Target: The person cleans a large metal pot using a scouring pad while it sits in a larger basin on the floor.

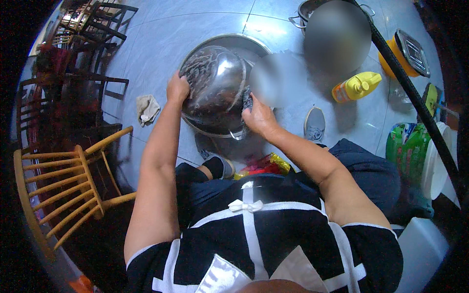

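Observation:
A round, shiny metal vessel with soapy streaks [216, 82] is tilted inside a large metal basin [253, 42] on the floor. My left hand [178, 87] grips the vessel's left rim. At its right side my right hand [258, 115] holds a grey mesh scouring pad [248, 100] against the vessel, with the fingers partly hidden. Whitish water shows in the upper part of the basin. A blurred patch covers the area just right of the basin.
Right of the basin lie a yellow plastic bottle [356, 87], an orange container with a metal lid [410, 53] and a white bucket [438, 161]. A metal pot [306, 11] stands at the top. A crumpled cloth [147, 109] and a wooden chair [88, 179] are at left.

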Tool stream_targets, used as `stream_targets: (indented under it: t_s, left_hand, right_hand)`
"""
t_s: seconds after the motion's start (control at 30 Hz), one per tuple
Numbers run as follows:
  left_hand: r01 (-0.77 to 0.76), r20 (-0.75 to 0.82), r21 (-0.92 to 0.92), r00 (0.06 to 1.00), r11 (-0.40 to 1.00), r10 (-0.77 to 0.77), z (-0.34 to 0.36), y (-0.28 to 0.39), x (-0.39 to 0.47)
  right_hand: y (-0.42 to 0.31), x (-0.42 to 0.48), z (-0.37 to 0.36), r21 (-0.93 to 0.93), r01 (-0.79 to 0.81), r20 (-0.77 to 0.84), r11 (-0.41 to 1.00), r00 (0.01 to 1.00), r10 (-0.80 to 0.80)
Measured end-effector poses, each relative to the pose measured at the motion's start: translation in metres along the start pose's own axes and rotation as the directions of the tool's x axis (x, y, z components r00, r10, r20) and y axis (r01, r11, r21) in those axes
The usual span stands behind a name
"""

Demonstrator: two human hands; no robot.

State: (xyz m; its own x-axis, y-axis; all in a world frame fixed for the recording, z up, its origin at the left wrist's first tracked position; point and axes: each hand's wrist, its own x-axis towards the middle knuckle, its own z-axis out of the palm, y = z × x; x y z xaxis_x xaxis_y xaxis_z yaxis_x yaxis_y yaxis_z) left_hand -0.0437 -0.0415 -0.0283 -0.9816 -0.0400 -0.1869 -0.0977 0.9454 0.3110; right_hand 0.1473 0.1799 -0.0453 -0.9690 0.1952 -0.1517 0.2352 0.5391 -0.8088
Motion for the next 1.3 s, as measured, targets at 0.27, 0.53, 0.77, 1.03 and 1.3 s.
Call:
stream_targets:
  t_s: [0.27, 0.53, 0.77, 1.03, 1.3]
  left_hand:
    - [-0.284, -0.067, -0.183, 0.959, 0.941, 0.277, 0.001, 0.07, -0.034]
    - [-0.436, 0.023, 0.013, 0.9, 0.9, 0.436, 0.014, 0.092, -0.045]
    - [-0.434, 0.053, 0.031, 0.9, 0.9, 0.433, 0.006, 0.071, -0.042]
    - [-0.426, 0.023, -0.206, 0.898, 0.881, 0.439, -0.007, 0.023, -0.033]
    - [-0.005, 0.104, -0.782, 0.985, 0.623, 0.139, 0.007, 0.004, -0.069]
  right_hand:
    - [0.002, 0.043, -0.036, 0.067, -0.049, -0.107, 0.997, 0.993, 0.056]
    - [-0.018, 0.018, 0.003, 0.015, 0.493, -0.43, 0.87, 0.788, -0.44]
    - [0.003, 0.096, 0.005, 0.206, 0.308, -0.481, 0.929, 0.858, -0.178]
    - [-0.04, 0.066, 0.006, 0.125, 0.531, -0.422, 0.838, 0.793, -0.44]
    - [-0.052, 0.111, -0.011, 0.042, 0.539, -0.379, 0.841, 0.788, -0.486]
